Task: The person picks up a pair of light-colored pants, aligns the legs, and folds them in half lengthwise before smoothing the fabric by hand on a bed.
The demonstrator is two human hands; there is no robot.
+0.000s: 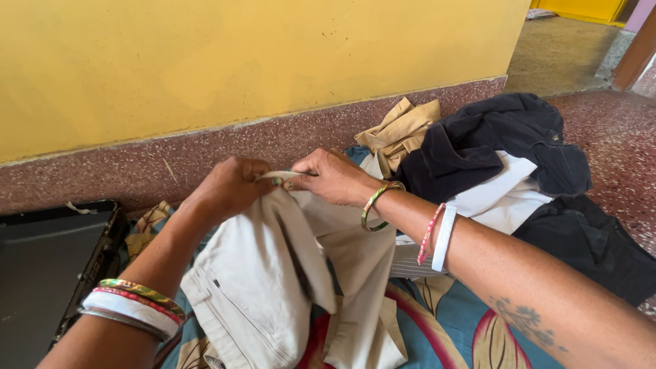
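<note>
Nearest the camera, the left forearm comes in from the lower left with a stack of bangles (133, 306) at the wrist: green-and-gold, red, white and silver. Its left hand (227, 189) is clenched on the top edge of a pair of cream-coloured cotton trousers (262, 293). The right hand (334, 176) pinches the same edge just beside it, so both hands grasp the cloth almost touching one another, with a short taut strip of waistband between them.

The trousers hang from that held edge down toward the person, their long axis running from the hands back to the near edge of the bedsheet. They are doubled into two lobes, one under each hand, and rest on a blue bedsheet with large red and brown leaf shapes (454, 348). The two hands are equally near the garment; neither leads.

Beyond the right hand, toward the far right corner of the bedsheet, lie a crumpled tan cloth (402, 132), a heap of dark navy clothes (495, 141) and a white folded garment (503, 197). At the left edge sits an open black metal trunk (24, 273), against a yellow wall (238, 45) with a speckled maroon skirting.
</note>
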